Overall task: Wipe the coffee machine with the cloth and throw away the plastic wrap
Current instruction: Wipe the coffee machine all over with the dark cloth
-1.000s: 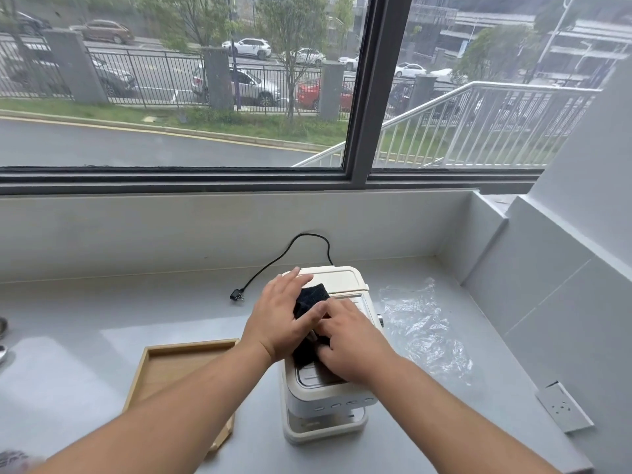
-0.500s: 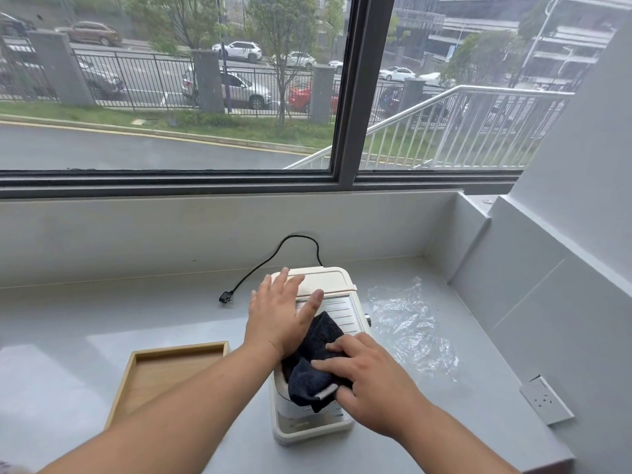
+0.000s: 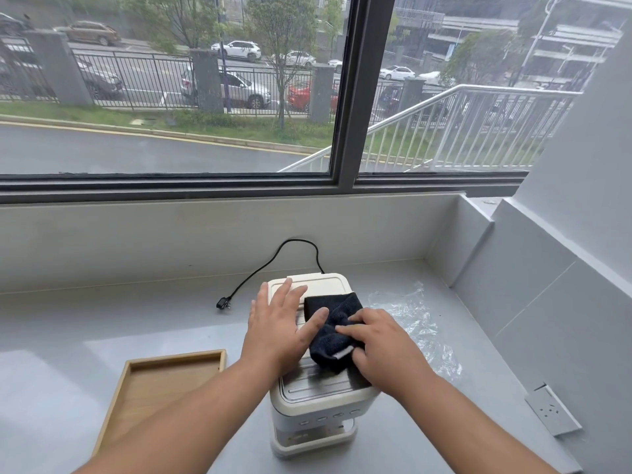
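Observation:
A cream coffee machine (image 3: 318, 410) stands on the grey counter in front of me. A dark cloth (image 3: 333, 323) lies on its top, and my right hand (image 3: 381, 347) presses down on it with the fingers curled over the near part. My left hand (image 3: 280, 323) rests flat on the left side of the machine's top, fingers spread, its thumb touching the cloth. Crumpled clear plastic wrap (image 3: 413, 319) lies on the counter just right of the machine.
A wooden tray (image 3: 136, 405) sits on the counter left of the machine. The machine's black cord and plug (image 3: 224, 304) trail to the back left. A wall socket (image 3: 552, 410) is on the right wall. A low wall and window close off the back.
My right hand has slid the cloth from the machine's front edge back toward the middle and rear of its top. My left hand stays flat on the top.

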Available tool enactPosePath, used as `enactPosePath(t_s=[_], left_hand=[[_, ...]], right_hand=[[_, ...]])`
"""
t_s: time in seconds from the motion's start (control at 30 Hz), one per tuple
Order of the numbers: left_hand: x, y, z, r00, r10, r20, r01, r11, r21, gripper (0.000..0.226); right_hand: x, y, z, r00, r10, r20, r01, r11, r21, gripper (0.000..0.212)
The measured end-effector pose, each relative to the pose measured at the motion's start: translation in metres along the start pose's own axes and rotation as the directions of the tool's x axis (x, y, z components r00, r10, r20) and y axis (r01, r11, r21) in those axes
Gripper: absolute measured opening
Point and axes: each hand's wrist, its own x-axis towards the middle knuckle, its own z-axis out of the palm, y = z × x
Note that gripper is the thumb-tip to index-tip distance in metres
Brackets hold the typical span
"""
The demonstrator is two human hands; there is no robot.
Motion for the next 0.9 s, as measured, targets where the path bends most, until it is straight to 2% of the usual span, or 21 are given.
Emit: enactPosePath(t_s=[0.23, 0.47, 0.6, 0.73, 0.9], left_hand=[[0.003, -0.002, 0.002, 1.0, -0.004, -0.011, 0.004, 1.0, -0.006, 0.093], [0.007, 0.0, 0.007, 0.999, -0.011, -0.049, 0.014, 0.998, 0.061, 0.086], [0.008, -0.002, 0.008, 0.991, -0.076, -0.114, 0.069, 0.996, -0.061, 0.061], [0.005, -0.002, 0.005, 0.978, -0.093, -0.187, 0.071, 0.99, -0.121, 0.053], [-0.002, 0.002, -0.001, 0.974, -0.068, -0.218, 0.038, 0.99, -0.138, 0.075]], right_hand=[[0.049, -0.011, 0.003, 0.995, 0.071, -0.067, -0.074, 0.997, -0.036, 0.048], [0.083, -0.022, 0.006, 0.997, 0.046, -0.065, -0.05, 0.996, -0.074, 0.046], [0.098, -0.04, 0.014, 0.997, -0.017, -0.072, 0.015, 0.999, -0.039, 0.042], [0.103, -0.058, 0.022, 0.989, -0.133, -0.06, 0.13, 0.99, -0.054, 0.031], [0.087, -0.063, 0.019, 0.972, -0.236, -0.016, 0.234, 0.968, -0.096, 0.03]])
